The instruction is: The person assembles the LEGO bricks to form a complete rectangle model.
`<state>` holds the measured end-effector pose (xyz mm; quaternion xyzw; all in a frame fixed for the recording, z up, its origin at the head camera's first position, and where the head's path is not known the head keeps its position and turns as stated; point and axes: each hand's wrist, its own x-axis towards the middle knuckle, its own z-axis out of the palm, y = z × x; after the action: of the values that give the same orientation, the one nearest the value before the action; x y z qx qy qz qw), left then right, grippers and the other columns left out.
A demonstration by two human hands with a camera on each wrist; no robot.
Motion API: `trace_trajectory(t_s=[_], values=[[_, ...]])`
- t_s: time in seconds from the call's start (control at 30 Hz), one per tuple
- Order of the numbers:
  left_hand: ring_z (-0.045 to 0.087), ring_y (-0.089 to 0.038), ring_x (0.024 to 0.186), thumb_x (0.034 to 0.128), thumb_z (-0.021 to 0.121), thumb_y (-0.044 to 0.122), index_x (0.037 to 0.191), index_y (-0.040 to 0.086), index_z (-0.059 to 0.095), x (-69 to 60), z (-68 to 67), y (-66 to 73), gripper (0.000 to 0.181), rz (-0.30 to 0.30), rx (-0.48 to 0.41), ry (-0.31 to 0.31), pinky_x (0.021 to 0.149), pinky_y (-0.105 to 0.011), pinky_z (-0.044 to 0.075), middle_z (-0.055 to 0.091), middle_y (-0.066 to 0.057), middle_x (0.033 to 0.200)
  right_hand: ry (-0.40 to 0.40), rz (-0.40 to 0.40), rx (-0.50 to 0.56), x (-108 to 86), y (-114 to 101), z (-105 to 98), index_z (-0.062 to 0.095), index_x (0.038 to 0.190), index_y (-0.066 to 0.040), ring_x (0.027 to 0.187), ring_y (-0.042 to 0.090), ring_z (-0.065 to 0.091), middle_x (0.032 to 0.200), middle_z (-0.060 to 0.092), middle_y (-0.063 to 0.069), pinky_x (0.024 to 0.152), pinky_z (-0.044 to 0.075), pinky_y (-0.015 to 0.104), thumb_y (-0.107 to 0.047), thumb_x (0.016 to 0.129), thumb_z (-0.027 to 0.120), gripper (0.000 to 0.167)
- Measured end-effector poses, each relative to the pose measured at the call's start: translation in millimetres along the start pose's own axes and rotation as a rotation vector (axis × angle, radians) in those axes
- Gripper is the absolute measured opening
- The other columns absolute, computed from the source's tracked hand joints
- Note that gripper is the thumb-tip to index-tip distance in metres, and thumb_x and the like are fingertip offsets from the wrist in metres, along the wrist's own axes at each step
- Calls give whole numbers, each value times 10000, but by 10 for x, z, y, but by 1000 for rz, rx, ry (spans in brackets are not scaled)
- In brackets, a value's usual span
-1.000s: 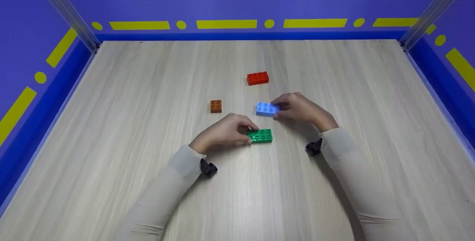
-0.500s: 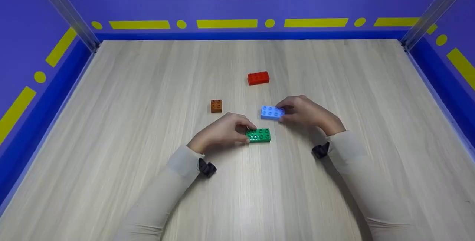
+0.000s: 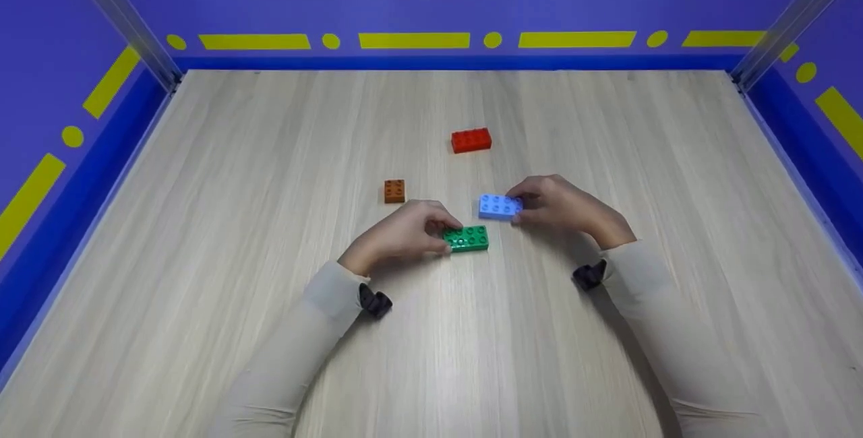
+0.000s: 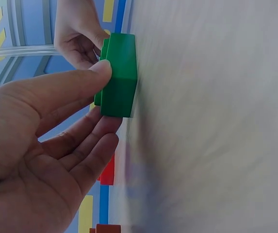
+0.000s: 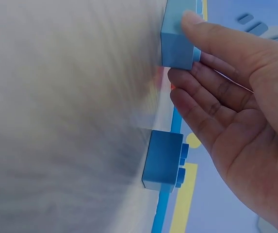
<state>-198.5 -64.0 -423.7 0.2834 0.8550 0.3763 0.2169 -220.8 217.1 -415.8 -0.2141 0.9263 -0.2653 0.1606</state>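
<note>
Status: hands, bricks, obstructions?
Left hand pinches green brick. Right hand pinches light-blue brick. Bricks apart, nothing visible between them.

Green, glossy, rectangular plastic toy brick (image 3: 472,240): upright, two rows of round studs on top, smooth sides; long axis running roughly left to right.
Hold on green: left hand (image 3: 406,230) pinches its left end, thumb on the near side; right end exposed.
Light blue, rectangular plastic toy brick (image 3: 496,207): upright, studs uppermost in two rows; long axis also roughly crosswise.
Hold on light blue: right hand (image 3: 563,202) pinches its right end; left end exposed.
Green to light blue: separate, light blue just beyond and rightward.
</note>
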Motion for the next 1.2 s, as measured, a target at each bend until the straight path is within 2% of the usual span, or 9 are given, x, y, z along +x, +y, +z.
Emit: trace_trajectory(t_s=[0.23,0.7,1.2], values=[[572,-147,983,819,747,97,1158,120,707,6,-40,-36,342,-17,1,26,906,-324,482,666,1,1111,-4,17,4,-15,10,5,644,1220,-32,1091,252,605,1222,644,136,987,476,444,-117,827,748,416],[578,-167,1037,828,731,83,1161,101,703,50,-59,-58,334,7,8,43,940,-343,477,665,-30,1127,9,-51,4,-56,39,-2,655,1190,-17,1100,272,607,1191,658,142,974,477,459,-92,837,732,369],[568,-161,1068,840,711,69,1177,108,693,78,-64,-77,339,-6,-23,69,974,-361,464,654,-28,1144,-2,-56,8,-94,32,-9,663,1185,-28,1088,253,612,1189,661,125,959,491,449,-104,824,747,378]])
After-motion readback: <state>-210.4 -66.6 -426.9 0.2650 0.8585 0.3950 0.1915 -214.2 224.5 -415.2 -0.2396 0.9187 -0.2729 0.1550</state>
